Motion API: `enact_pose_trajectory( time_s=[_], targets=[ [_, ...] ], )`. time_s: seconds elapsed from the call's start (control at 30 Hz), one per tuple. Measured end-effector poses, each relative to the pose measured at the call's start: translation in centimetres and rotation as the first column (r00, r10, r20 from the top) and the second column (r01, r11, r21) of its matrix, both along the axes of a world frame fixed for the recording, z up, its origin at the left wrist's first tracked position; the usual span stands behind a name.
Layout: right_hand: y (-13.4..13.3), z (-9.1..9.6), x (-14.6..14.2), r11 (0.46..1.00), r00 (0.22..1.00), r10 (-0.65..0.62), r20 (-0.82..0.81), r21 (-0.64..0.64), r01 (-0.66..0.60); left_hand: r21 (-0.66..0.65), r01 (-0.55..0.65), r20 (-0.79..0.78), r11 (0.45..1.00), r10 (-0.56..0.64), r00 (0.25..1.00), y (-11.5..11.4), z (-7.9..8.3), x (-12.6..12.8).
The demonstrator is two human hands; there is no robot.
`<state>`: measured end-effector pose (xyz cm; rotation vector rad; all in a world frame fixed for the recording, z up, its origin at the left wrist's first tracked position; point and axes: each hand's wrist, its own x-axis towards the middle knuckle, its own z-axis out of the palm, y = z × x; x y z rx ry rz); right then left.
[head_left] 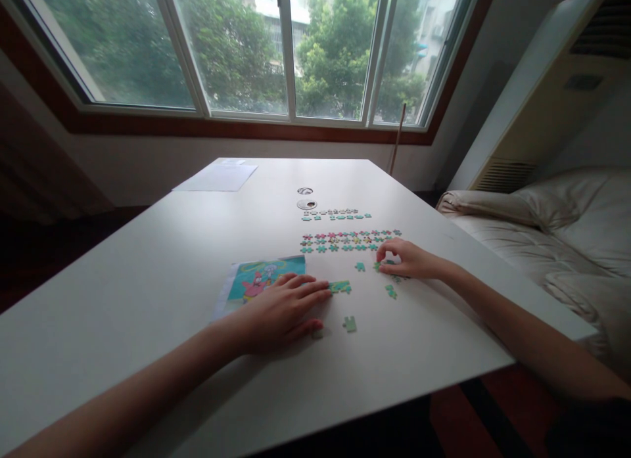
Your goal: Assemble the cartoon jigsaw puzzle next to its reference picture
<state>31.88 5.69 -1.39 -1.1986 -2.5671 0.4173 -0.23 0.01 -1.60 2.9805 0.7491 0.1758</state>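
Head view faces window [290, 57]; tilted toward table [162, 261].

Puzzle pieces [350, 324] on white table [148, 267]

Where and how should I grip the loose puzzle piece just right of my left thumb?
Pinch the puzzle piece by opposite edges, probably from above and the right: it lies flat and looks thin, and your left hand is close on its left.
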Motion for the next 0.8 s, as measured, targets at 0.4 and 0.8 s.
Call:
enact_pose_trajectory(
  time_s=[0.4, 0.8],
  targets=[
    [-2.8, 0.2, -4.6, 0.991, 0.959, -0.032, -0.280, -0.132, -0.005, -0.018, -0.002, 0.017, 1.000, 0.002, 1.000, -0.2, -0.1, 0.2],
    [-2.8, -0.7, -5.6, 0.999, 0.980, -0.021, -0.198, -0.050, 0.011, -0.016, 0.007, 0.022, 1.000, -0.006, 1.000, -0.3, 0.0, 0.2]
  ],
)
